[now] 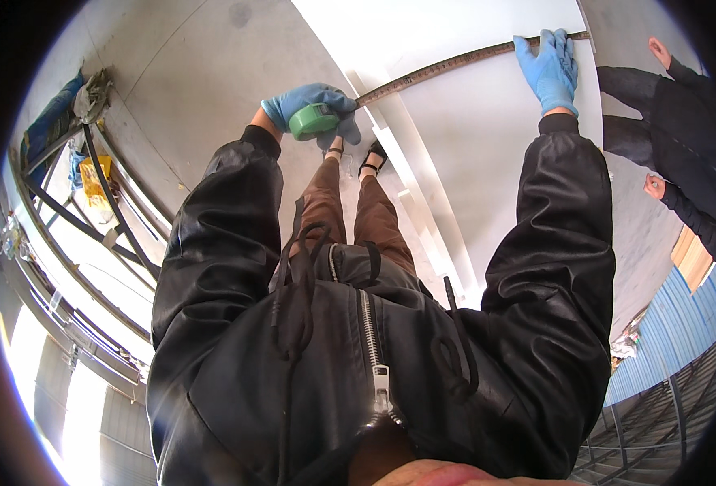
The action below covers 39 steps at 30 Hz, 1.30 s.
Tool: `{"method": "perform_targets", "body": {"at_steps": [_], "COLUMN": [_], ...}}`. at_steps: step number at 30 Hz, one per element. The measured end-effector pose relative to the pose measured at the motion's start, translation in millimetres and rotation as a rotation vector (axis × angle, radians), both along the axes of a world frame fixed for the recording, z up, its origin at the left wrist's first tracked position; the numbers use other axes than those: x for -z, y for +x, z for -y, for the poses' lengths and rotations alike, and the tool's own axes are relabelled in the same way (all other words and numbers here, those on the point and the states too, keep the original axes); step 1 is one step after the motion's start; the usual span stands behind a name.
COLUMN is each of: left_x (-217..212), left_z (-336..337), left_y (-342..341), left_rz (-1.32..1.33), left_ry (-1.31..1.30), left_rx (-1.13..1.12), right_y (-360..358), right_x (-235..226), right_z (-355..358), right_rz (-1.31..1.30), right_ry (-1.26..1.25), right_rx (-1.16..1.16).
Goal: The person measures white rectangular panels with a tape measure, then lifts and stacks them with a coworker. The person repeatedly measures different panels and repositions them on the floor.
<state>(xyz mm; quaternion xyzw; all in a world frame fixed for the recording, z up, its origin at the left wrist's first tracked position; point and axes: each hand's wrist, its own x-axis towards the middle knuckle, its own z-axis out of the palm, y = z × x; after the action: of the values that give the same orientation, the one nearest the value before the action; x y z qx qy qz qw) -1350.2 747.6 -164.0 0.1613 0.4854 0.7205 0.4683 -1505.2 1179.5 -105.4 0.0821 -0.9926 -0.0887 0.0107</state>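
My left hand (313, 100), in a blue work glove, is closed round a green tape measure (313, 121) just off the left side of a large white panel (471, 113). The dark, worn blade (447, 66) runs out from it, slightly bowed, across the panel to its right edge. There my right hand (551, 73), gloved the same way, lies over the blade with fingers stretched out. The blade's end shows just beyond those fingers, at the panel's edge. White strips (410, 154) run along the panel's left side.
A person (682, 121) in dark clothes stands beyond the panel's right edge, both hands apart from mine. On the left is a metal frame (90, 174) with bags and a yellow packet (96, 185). A blue corrugated wall (674, 340) rises at the lower right.
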Motion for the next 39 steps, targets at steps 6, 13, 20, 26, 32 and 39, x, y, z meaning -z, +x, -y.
{"method": "perform_targets", "body": {"at_steps": [6, 13, 20, 26, 32, 39], "left_x": [6.7, -16.6, -38.4, -60.5, -120.1, -150.2], "left_z": [3.1, -9.8, -11.9, -10.5, -9.8, 73.4], "left_y": [1.7, 7.1, 4.9, 21.1, 41.0, 43.6], "left_rz": [-0.048, 0.156, -0.265, -0.475, 0.273, 0.263], "left_ry": [0.017, -0.076, -0.289, -0.176, -0.321, -0.219], "left_rx": [0.001, -0.107, -0.029, -0.216, -0.291, -0.351], "right_y": [-5.0, -2.2, 4.4, 10.9, 46.0, 87.1], "right_x": [-1.9, -4.0, -27.1, -41.6, -67.8, -64.9], "right_z": [3.7, 8.3, 25.2, 33.0, 63.6, 138.8], "right_rz": [0.025, 0.083, 0.167, 0.107, -0.504, -0.184], "right_ry": [0.020, 0.026, -0.017, -0.239, -0.758, -1.165], "right_rx": [0.022, 0.056, 0.185, 0.236, 0.028, 0.164]}}
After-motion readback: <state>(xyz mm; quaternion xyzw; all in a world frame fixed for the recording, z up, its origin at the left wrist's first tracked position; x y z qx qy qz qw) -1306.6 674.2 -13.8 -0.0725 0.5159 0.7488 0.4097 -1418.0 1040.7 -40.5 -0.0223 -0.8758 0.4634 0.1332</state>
